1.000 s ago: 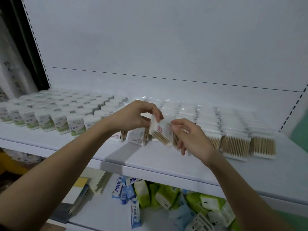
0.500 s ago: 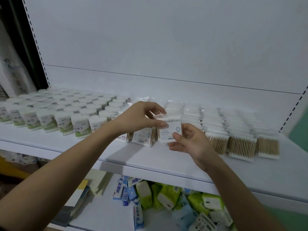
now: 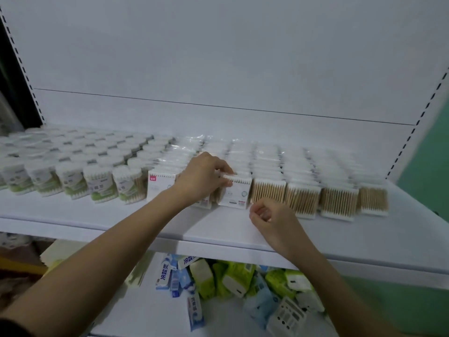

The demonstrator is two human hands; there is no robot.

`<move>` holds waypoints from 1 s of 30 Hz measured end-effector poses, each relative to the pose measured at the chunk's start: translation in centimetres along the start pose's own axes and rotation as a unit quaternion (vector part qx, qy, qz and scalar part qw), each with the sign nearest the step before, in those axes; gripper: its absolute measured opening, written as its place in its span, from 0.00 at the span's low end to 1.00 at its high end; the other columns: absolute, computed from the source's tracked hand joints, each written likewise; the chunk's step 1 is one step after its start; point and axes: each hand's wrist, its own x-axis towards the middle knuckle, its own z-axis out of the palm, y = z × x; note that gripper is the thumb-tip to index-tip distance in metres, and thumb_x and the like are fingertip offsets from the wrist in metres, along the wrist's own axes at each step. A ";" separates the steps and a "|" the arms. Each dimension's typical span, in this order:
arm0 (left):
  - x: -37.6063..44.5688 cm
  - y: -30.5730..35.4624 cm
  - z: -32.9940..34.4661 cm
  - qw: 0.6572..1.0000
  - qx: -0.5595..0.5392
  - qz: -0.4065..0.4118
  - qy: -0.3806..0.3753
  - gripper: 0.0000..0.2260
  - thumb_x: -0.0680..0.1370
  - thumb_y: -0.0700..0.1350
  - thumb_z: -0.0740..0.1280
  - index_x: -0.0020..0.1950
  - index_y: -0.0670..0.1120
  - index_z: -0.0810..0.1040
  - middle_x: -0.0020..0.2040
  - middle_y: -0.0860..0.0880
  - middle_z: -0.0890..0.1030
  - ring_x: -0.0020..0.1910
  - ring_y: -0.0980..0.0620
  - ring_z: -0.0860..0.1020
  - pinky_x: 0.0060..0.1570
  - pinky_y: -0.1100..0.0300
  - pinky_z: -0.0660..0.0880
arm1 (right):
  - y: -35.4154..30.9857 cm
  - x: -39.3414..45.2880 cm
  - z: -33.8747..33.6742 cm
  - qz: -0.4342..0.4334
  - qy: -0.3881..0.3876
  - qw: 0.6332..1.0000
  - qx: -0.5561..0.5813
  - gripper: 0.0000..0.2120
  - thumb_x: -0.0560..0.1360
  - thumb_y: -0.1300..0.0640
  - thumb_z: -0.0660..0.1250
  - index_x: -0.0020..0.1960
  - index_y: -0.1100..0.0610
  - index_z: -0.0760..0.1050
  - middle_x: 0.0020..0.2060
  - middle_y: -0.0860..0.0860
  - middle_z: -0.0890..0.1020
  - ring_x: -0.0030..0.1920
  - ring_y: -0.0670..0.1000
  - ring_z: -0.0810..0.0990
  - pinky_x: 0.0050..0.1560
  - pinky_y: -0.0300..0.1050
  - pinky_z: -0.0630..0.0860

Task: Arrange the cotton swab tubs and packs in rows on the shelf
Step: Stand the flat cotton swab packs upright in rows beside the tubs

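A left hand pinches the top of a labelled swab pack standing upright at the shelf front, between tubs and bare-stick packs. The right hand hovers just before it, fingers loosely curled, empty.

Little of the print here is legible. On the lower shelf, a blue-and-white upright carton carries large white Chinese characters running down its face, which appear to read 冷酸灵; a white box tilted beside it shows the same style of characters in blue. A blue pack lying flat nearer the camera also bears Chinese lettering, too blurred to read. On the upper shelf, a white flat cotton swab pack has a small red label with illegible characters.
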 end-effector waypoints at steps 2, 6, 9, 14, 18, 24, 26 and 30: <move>0.0 -0.3 0.9 0.998 0.059 0.025 0.021 0.12 0.72 0.50 0.75 0.54 0.52 0.84 0.53 0.50 0.80 0.56 0.47 0.73 0.57 0.54 0.69 | -0.1 0.0 0.4 -0.032 0.012 0.999 -0.008 0.01 0.77 0.59 0.68 0.48 0.54 0.78 0.42 0.46 0.78 0.43 0.43 0.76 0.42 0.34 0.73; -1.4 -1.2 0.9 0.990 0.047 0.064 0.120 0.19 0.68 0.49 0.78 0.58 0.49 0.82 0.52 0.47 0.78 0.53 0.45 0.71 0.52 0.50 0.71 | -0.5 0.9 1.0 -0.103 0.041 0.993 -0.031 0.06 0.77 0.60 0.68 0.54 0.55 0.78 0.45 0.47 0.78 0.44 0.44 0.76 0.43 0.34 0.72; -3.6 -2.6 0.3 0.987 0.050 0.093 0.123 0.22 0.67 0.42 0.78 0.60 0.48 0.80 0.53 0.47 0.76 0.53 0.49 0.67 0.52 0.55 0.69 | -1.0 1.9 1.7 -0.141 0.043 0.987 -0.065 0.09 0.77 0.62 0.68 0.57 0.58 0.79 0.45 0.47 0.76 0.40 0.41 0.74 0.45 0.28 0.69; -5.1 -3.6 0.9 0.985 0.114 0.108 0.077 0.28 0.62 0.39 0.80 0.61 0.46 0.79 0.56 0.45 0.77 0.56 0.42 0.71 0.51 0.50 0.74 | -1.0 2.7 2.8 -0.163 0.024 0.980 -0.116 0.13 0.77 0.64 0.67 0.62 0.59 0.79 0.47 0.49 0.73 0.43 0.47 0.77 0.48 0.29 0.66; -4.9 -3.5 1.1 0.983 0.114 0.114 0.087 0.28 0.61 0.38 0.80 0.60 0.44 0.79 0.55 0.43 0.77 0.55 0.41 0.72 0.49 0.48 0.76 | -0.7 3.2 3.2 -0.185 0.034 0.973 -0.132 0.14 0.76 0.66 0.68 0.61 0.59 0.79 0.46 0.50 0.72 0.42 0.47 0.74 0.50 0.37 0.72; -5.6 -3.2 0.6 0.973 0.122 0.158 0.116 0.22 0.69 0.47 0.76 0.62 0.45 0.78 0.56 0.45 0.77 0.55 0.44 0.72 0.50 0.50 0.75 | -1.7 3.4 2.9 -0.180 0.035 0.977 -0.107 0.09 0.77 0.61 0.68 0.57 0.57 0.80 0.43 0.45 0.73 0.37 0.39 0.74 0.45 0.28 0.66; -5.0 -2.0 0.6 0.977 0.101 0.155 0.111 0.21 0.70 0.46 0.75 0.62 0.46 0.78 0.56 0.46 0.77 0.56 0.44 0.72 0.51 0.50 0.74 | -2.4 3.5 1.9 -0.167 0.035 0.981 -0.096 0.05 0.78 0.57 0.68 0.52 0.54 0.81 0.39 0.45 0.76 0.36 0.39 0.74 0.42 0.29 0.69; -2.4 1.6 1.5 0.987 0.047 0.132 0.075 0.17 0.74 0.47 0.72 0.62 0.46 0.79 0.56 0.48 0.77 0.57 0.47 0.71 0.57 0.53 0.71 | -2.6 3.2 -1.7 -0.114 0.033 0.990 -0.069 0.05 0.77 0.55 0.67 0.43 0.52 0.80 0.29 0.49 0.79 0.31 0.48 0.75 0.35 0.50 0.75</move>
